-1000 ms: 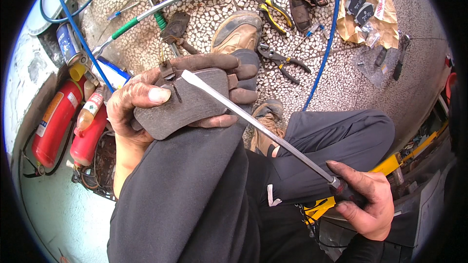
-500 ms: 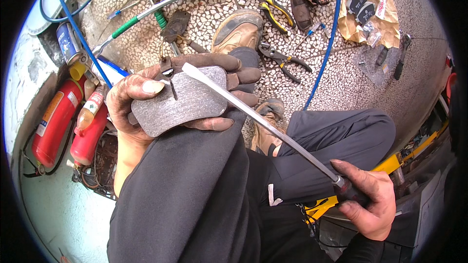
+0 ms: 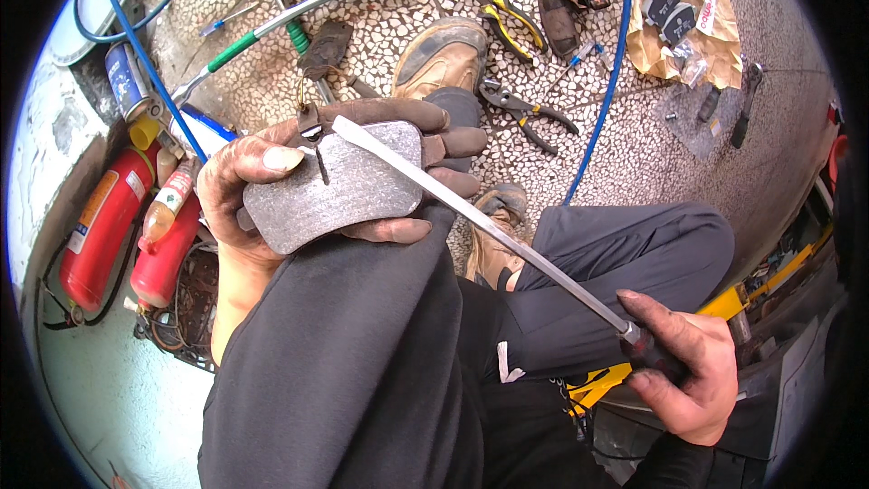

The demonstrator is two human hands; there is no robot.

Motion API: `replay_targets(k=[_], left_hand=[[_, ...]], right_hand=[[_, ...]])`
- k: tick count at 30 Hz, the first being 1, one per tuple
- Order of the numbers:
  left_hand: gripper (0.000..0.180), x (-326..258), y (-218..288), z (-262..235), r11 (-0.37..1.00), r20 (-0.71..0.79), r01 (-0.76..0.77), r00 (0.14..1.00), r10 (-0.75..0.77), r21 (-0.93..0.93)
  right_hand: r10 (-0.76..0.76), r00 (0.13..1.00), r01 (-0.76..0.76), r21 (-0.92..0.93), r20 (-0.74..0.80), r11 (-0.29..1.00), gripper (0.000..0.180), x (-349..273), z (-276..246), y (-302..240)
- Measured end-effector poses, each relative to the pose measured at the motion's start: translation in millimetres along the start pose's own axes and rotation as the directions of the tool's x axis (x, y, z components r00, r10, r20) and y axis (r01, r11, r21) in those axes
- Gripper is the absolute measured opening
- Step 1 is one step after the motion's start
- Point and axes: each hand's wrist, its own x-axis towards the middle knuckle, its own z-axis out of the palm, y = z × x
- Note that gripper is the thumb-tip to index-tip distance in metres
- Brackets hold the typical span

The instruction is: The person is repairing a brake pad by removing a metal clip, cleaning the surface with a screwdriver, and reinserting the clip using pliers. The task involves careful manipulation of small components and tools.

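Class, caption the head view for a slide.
Left hand holding a grey brake pad, right hand gripping a screwdriver whose tip overlaps the pad.

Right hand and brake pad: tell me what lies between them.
In the head view, a screwdriver held in the right hand spans the stretch to the brake pad, passing in front of a tan shoe and a dark trouser leg.

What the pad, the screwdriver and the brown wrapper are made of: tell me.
Pad: perhaps gritty composite; gray face, matte and speckled.
Screwdriver: likely bare steel shaft, judging by its metallic shine; the dark handle, mostly hidden, could be plastic.
Brown wrapper: probably matte paper, going by its creases.
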Motion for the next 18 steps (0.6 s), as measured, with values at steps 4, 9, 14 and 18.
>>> replay_targets(k=[4,9,14,18], left_hand=[[0.049,-1.0,-1.7,-1.3,1.000,0.003,-0.003,1.000,0.003,0.001],[0.050,-0.9,-1.2,-0.6,1.000,0.003,0.003,1.000,-0.003,0.023],[0.050,3.6,-0.7,0.5,0.997,-0.005,0.021,1.000,-0.020,0.070],[0.050,18.6,4.6,9.0,0.836,-0.090,0.097,0.994,-0.058,0.540]], right_hand=[[-0.269,0.962,0.248,-0.250,-0.051,0.936,0.057,4.3,-0.5,-0.7],[-0.268,0.963,0.246,-0.299,-0.034,0.922,0.060,6.6,-8.6,-7.9],[-0.313,0.946,0.256,-0.405,-0.080,0.878,0.062,3.2,-16.9,-12.7],[-0.301,0.953,0.282,-0.296,-0.021,0.913,0.062,16.4,-24.0,-4.1]])
